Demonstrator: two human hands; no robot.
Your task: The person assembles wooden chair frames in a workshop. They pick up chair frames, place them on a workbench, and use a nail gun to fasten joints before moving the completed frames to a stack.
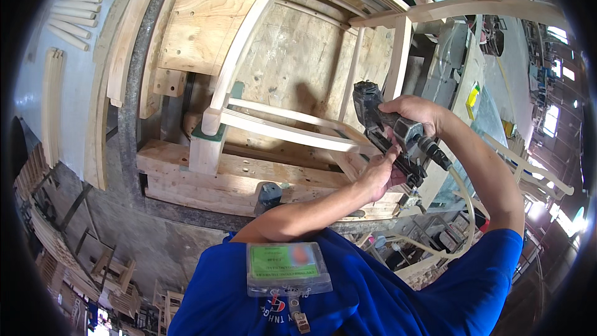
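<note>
A black air nail gun (371, 104) is held up in both hands over the right front of a pale wooden frame (292, 132). My right hand (418, 112) grips its body from above, with the thumb along the top. Lower down, my left hand (377, 178) is closed about the magazine, its fingers partly hidden behind the tool. A pale air hose (471, 211) runs from the gun's metal coupling down past my right arm. The frame's slim rails and posts rest in a wooden jig (242, 177), against green pads.
A wooden block (211, 15) is fixed at the jig's far left. Loose sticks (78, 6) and long strips (52, 106) lie on a pale surface at left. Curved wooden parts (528, 168) are stacked at right. A dark knob-like object (268, 196) stands by the front edge.
</note>
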